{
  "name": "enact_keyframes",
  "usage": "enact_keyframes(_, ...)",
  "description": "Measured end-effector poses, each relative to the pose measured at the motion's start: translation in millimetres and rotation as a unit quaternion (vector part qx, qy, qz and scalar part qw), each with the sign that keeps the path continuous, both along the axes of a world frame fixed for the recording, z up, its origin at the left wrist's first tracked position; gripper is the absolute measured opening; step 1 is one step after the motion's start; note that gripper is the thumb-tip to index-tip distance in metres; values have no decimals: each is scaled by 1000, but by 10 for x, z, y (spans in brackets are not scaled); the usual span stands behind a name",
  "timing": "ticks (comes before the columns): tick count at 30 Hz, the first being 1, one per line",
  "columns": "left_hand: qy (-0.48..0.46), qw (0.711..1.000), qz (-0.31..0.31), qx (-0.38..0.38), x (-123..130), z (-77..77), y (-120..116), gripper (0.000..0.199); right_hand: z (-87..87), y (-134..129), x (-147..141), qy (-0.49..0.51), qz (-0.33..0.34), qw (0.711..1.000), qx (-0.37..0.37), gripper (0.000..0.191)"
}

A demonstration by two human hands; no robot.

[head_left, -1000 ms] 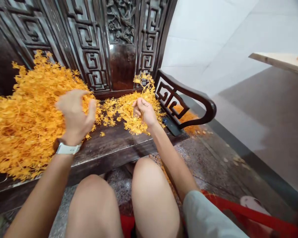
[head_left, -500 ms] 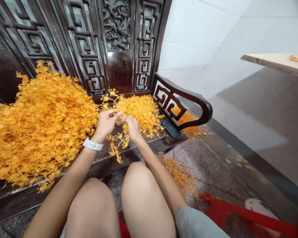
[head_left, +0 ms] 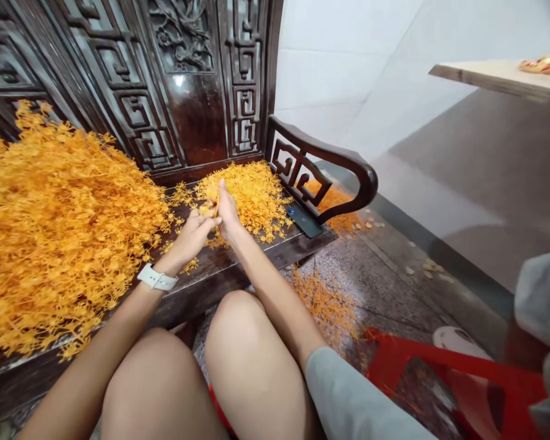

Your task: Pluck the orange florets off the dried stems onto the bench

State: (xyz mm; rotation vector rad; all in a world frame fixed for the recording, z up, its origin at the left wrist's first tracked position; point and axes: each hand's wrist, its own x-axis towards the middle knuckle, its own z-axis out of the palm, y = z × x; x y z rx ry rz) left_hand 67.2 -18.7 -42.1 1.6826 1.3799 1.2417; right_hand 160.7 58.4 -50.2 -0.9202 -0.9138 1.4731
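At nine o'clock from our hands, a big heap of orange sprigs [head_left: 59, 226] spreads over the carved bench [head_left: 220, 278], and our left hand [head_left: 190, 238], white watch [head_left: 157, 278] on its wrist, sits half open with curled fingers, its hold unclear. Just beside it, our right hand [head_left: 227, 214] pinches a thin orange stem [head_left: 217, 208] between thumb and fingers, close before a smaller pile [head_left: 247, 198] at twelve o'clock. Further right, a phone [head_left: 304, 220] lies under the armrest [head_left: 334, 164] at two o'clock, sprigs [head_left: 323, 305] litter the floor at four, and a red stool [head_left: 453, 356] stands beyond them.
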Motion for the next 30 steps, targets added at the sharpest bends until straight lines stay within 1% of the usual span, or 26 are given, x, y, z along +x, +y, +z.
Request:
enact_keyframes(2,-49,999,14,-12,17,32,0,37,-3,-29,-11,29,44,998,-40,65)
enact_keyframes(3,-70,997,20,-4,29,50,4,39,-2,-46,-14,39,43,997,-45,63)
enact_keyframes(6,-105,993,43,34,73,95,19,41,21,-101,0,46,-5,999,-27,54)
enact_keyframes(8,-131,990,44,31,110,120,19,37,58,-131,31,27,-21,999,-13,53)
enact_keyframes(10,-182,983,29,3,149,150,3,34,101,-153,68,8,-8,1000,-6,56)
enact_keyframes(11,-218,976,18,-18,167,169,-9,32,118,-161,86,5,-3,1000,2,57)
enact_keyframes(13,-294,954,-5,-64,192,211,-38,31,135,-167,120,1,-8,999,43,57)
enact_keyframes(15,-349,933,-26,-90,201,249,-61,30,128,-166,158,-13,-35,994,101,55)
enact_keyframes(16,-362,927,-35,-95,203,262,-66,31,119,-167,180,-29,-54,990,126,54)
enact_keyframes(18,-367,925,-37,-89,210,267,-60,33,97,-182,229,-77,-90,979,166,52)
enact_keyframes(19,-358,929,-28,-83,218,258,-50,36,88,-197,252,-106,-102,972,183,51)
enact_keyframes(21,-318,946,3,-59,246,222,-22,40,76,-238,279,-167,-115,955,217,48)
enact_keyframes(23,-265,964,30,-17,280,170,10,40,77,-274,270,-211,-118,941,238,46)
enact_keyframes(25,-239,969,51,25,308,122,40,36,90,-286,230,-209,-113,944,230,47)
enact_keyframes(26,-245,967,66,41,318,104,54,34,102,-283,203,-184,-103,955,211,49)
enact_keyframes(28,-293,951,87,44,332,86,75,28,134,-269,147,-100,-58,985,131,51)
enact_keyframes(30,-352,932,84,21,339,95,83,24,168,-258,97,-20,-1,999,32,51)
